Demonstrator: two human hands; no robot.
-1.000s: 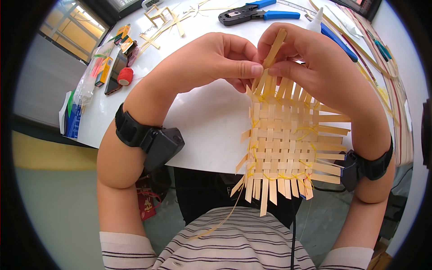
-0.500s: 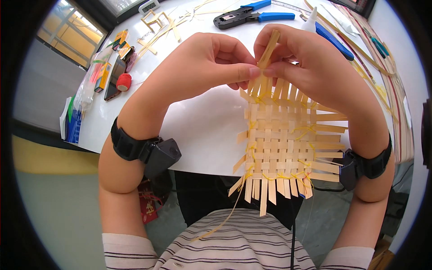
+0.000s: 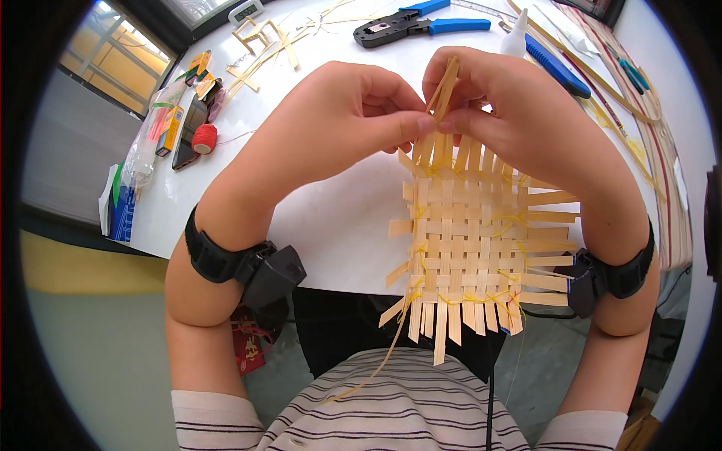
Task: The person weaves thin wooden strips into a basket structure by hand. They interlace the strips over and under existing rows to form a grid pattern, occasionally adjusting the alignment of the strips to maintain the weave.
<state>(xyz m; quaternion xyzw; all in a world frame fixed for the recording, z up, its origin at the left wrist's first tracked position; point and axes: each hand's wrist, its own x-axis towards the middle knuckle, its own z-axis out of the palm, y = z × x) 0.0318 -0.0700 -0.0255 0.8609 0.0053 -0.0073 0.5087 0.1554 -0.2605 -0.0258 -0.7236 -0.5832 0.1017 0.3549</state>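
Note:
A square woven mat of pale bamboo strips point(image 3: 470, 237) hangs below my hands, its loose strip ends fanning out on every side. Thin yellow ties run along its edges, and one long end dangles at the lower left toward my shirt. At the mat's top edge, my left hand point(image 3: 380, 109) pinches bamboo strips between thumb and fingers. Right beside it, my right hand point(image 3: 489, 98) is closed on the same strips, thumb tip nearly touching the left thumb. A folded or doubled strip point(image 3: 446, 89) sticks up between the two hands. Fingers partly hide what is gripped.
Beyond my hands lie a blue-handled crimping tool point(image 3: 421, 28), a white nozzle bottle point(image 3: 516, 36) and a blue cutter point(image 3: 556, 66). At the left are red thread point(image 3: 204, 139), a phone point(image 3: 188, 131) and a small bamboo chair model point(image 3: 254, 34). Green-handled pliers point(image 3: 635, 75) lie far right.
My left hand and wrist have lowered slightly. The upright strip between my hands now stands lower and shows a split, doubled shape. The mat's left strip ends have shifted a little.

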